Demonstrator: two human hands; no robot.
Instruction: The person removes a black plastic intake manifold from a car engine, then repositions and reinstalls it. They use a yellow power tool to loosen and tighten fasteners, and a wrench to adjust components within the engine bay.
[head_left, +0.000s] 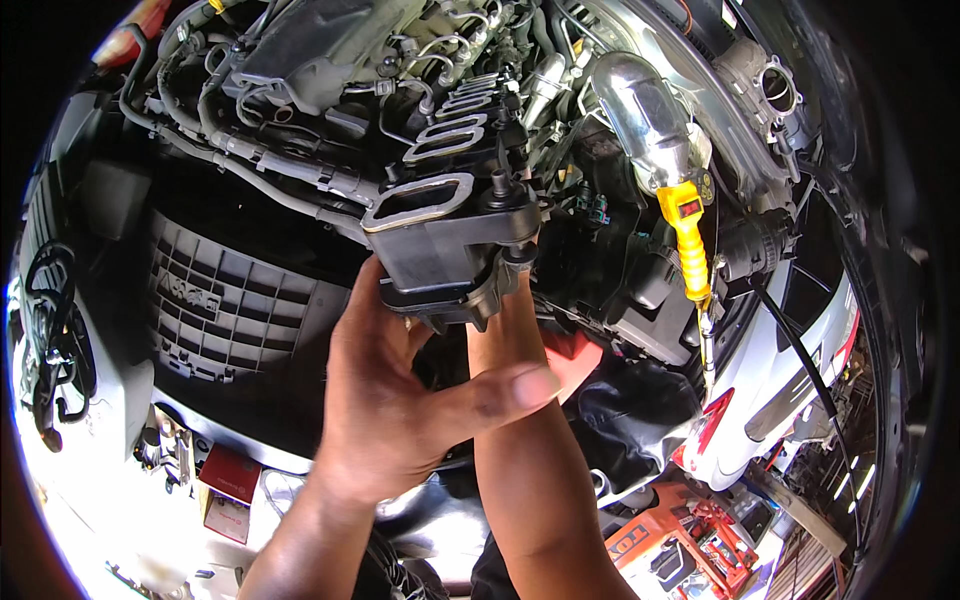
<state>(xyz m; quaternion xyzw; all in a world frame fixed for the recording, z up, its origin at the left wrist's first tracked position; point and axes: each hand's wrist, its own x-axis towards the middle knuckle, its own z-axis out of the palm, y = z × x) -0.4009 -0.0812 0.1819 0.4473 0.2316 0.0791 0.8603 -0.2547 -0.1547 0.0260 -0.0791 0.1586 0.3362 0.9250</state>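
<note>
A long black plastic intake manifold (440, 255), its row of ports edged with pale gaskets, is tilted above the engine bay at the centre. My left hand (400, 390) holds its near end from below, fingers curled behind it and thumb stretched out to the right. My right forearm reaches up to the manifold, and my right hand (512, 295) is mostly hidden behind it, so its fingers do not show.
Engine hoses (250, 160) and pipes fill the upper left. A yellow work lamp (690, 250) hangs at the right, beside a black bonnet stay (800, 350). A white car (790, 410) stands beyond, with orange equipment (675, 545) and red boxes (228, 475) lower down.
</note>
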